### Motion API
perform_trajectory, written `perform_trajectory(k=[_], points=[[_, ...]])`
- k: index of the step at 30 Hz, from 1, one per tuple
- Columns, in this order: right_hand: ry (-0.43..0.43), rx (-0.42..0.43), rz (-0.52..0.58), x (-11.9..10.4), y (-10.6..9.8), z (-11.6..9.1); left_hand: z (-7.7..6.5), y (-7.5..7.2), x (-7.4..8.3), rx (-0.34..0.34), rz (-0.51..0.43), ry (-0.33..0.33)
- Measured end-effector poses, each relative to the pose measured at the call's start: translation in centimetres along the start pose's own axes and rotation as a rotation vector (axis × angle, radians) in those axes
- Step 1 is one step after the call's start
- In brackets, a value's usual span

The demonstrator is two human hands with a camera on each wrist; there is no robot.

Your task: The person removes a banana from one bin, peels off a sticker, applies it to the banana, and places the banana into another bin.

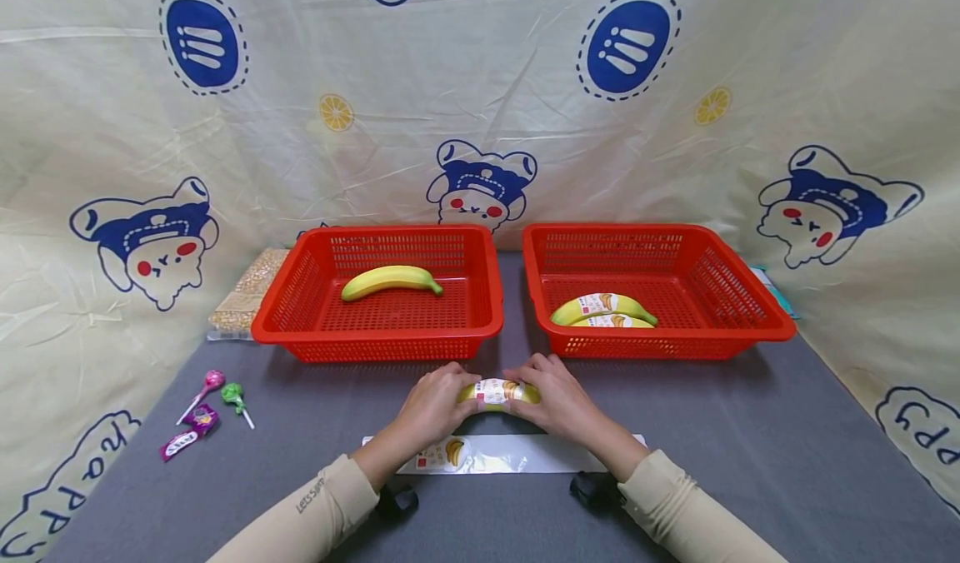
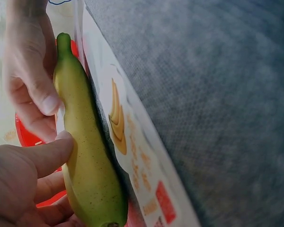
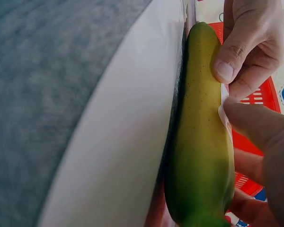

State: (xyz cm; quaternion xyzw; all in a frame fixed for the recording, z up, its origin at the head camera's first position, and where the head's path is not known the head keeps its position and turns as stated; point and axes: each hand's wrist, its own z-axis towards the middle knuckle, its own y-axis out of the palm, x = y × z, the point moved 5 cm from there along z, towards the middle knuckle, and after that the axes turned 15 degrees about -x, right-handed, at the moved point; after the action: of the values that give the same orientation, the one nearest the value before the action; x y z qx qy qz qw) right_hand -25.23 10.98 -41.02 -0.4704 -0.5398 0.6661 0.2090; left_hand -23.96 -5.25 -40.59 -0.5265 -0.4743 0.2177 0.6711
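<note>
At the middle of a gray desk (image 1: 750, 438), a yellow-green banana (image 2: 87, 137) is held crosswise between my two hands, a printed label (image 1: 497, 391) across its upper side. My left hand (image 1: 437, 398) pinches the fruit near its dark tip, thumb pressed at the label's pale edge; my right hand (image 1: 557, 392) grips toward the stem end, its thumb at that same edge. Both grips are closed around the banana, fingers behind it; whether it touches the desk, I cannot tell. Between it and the desk's near edge lies a white strip (image 1: 525, 455), a banana picture printed toward its left end, partly under my forearms. Toward the far edge stand two baskets side by side: the left red basket (image 1: 375, 345) bears a single plain banana (image 1: 392, 280), the right red basket (image 1: 675, 345) two labeled bananas (image 1: 606, 307) in its near left corner. Along the desk's left edge lie a pink lollipop (image 1: 214, 379), a green lollipop (image 1: 233, 392) and purple-wrapped candy (image 1: 201, 418). A clear bag of grains (image 1: 243, 301) sits at the far left corner, a teal packet (image 1: 777, 295) at the far right.
</note>
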Motion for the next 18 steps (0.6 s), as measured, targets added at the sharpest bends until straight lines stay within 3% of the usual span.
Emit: perform_trajectory(k=[5, 10, 18], points=[[-0.046, 0.029, 0.022, -0.5, -0.2, 0.1, 0.0, 0.0, 0.0, -0.006, 0.007, -0.006], [-0.073, 0.024, -0.035, -1.0, 0.0, 0.4, 0.0, 0.1, 0.0, -0.01, 0.009, -0.009], [-0.049, 0.011, -0.083, -1.1, 0.2, 0.8, 0.1, 0.0, 0.0, -0.014, 0.02, -0.007]])
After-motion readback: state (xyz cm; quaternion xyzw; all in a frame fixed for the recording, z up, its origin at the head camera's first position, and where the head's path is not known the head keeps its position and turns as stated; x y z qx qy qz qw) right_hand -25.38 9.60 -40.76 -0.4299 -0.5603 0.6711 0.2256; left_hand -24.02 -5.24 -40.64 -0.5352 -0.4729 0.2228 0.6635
